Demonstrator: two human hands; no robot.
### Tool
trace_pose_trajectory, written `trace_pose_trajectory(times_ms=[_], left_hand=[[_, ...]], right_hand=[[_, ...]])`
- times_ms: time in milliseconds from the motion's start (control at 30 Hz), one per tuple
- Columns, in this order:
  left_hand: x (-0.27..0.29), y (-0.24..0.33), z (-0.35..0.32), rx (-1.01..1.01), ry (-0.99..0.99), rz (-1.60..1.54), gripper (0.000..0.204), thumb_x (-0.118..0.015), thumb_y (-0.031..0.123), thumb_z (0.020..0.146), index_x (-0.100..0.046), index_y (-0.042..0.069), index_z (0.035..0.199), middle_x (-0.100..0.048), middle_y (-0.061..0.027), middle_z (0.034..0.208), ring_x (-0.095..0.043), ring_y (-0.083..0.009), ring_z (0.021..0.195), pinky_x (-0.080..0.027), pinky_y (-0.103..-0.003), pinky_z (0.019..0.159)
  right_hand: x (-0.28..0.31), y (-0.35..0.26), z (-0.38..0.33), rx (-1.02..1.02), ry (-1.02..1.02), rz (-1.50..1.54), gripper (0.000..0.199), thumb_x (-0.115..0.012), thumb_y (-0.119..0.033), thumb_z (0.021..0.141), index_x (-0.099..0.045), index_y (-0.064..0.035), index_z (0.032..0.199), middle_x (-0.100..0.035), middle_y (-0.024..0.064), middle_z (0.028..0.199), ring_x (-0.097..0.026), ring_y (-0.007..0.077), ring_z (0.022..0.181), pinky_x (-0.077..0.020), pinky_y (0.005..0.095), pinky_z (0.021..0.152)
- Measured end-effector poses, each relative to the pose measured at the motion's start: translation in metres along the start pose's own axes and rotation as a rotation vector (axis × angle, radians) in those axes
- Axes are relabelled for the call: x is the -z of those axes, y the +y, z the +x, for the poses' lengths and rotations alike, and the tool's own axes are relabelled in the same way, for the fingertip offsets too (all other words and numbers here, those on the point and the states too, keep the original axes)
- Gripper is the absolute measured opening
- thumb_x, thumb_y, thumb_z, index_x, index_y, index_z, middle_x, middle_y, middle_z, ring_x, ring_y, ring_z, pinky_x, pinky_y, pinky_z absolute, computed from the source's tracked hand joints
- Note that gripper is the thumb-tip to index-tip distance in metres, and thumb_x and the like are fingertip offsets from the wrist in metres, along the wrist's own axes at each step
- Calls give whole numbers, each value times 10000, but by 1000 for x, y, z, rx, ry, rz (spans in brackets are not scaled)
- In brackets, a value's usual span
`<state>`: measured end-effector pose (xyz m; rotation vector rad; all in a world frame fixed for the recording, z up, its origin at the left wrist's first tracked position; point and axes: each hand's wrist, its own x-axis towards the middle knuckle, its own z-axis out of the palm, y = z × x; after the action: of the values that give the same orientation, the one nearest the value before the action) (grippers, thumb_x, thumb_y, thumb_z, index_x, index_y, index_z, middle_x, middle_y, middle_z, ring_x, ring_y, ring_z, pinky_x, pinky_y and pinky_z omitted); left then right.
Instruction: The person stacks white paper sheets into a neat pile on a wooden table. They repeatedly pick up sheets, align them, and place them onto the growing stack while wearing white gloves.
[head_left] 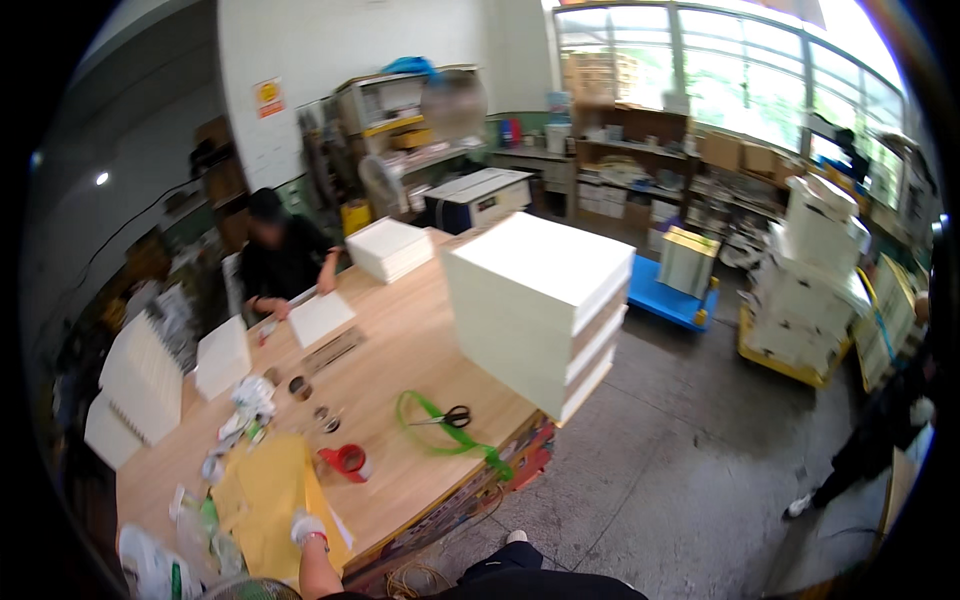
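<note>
Resting on a yellow envelope (262, 500) at the bench's (420, 340) 7 o'clock corner: gloved left hand (308, 527), fingers flat, gripping nothing. Red tape roll (347, 461) at 1 o'clock, just beside; scissors (448, 417) and green strap (440, 437) farther. Right hand unseen.

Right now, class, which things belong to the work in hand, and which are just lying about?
In hand:
gloved left hand
yellow sheet

Lying about:
red tape roll
scissors
green strap
tall white stack
</note>
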<state>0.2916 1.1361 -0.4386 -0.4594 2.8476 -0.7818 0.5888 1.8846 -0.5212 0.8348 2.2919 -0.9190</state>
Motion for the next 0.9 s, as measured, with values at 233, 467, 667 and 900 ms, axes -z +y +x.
trace_pose_trajectory(times_ms=[233, 467, 667, 900], left_hand=[[44, -43, -30, 451, -61, -573, 259, -457, 244, 924, -639, 139, 1075, -637, -133, 1101, -620, -280, 1039, -514, -394, 811], [253, 30, -80, 495, 61, -940, 346, -546, 368, 844, -636, 65, 984, -653, -218, 962, -623, -414, 906, -498, -491, 776], [272, 99, -100, 527, 242, -1123, 289, -521, 351, 849, -579, 71, 887, -633, -224, 871, -596, -441, 833, -465, -531, 723], [321, 173, -140, 531, 155, -1306, 251, -542, 322, 833, -602, 91, 910, -652, -200, 861, -619, -412, 827, -467, -511, 705]], right_hand=[[11, -50, 77, 116, -64, 66, 348, -473, -323, 913, -638, -31, 1006, -672, 145, 904, -651, 302, 841, -519, 415, 740], [65, -186, 93, 111, -299, 718, 334, -494, -230, 945, -538, -23, 1204, -659, 142, 813, -650, 264, 648, -534, 376, 571], [92, -360, 63, 527, -608, 564, 361, -523, -228, 952, -516, -30, 1254, -660, 113, 908, -663, 223, 755, -556, 357, 689], [87, -502, 10, 836, -967, 197, 504, -496, -420, 961, -532, -22, 1269, -621, 93, 1032, -600, 158, 980, -493, 287, 827]])
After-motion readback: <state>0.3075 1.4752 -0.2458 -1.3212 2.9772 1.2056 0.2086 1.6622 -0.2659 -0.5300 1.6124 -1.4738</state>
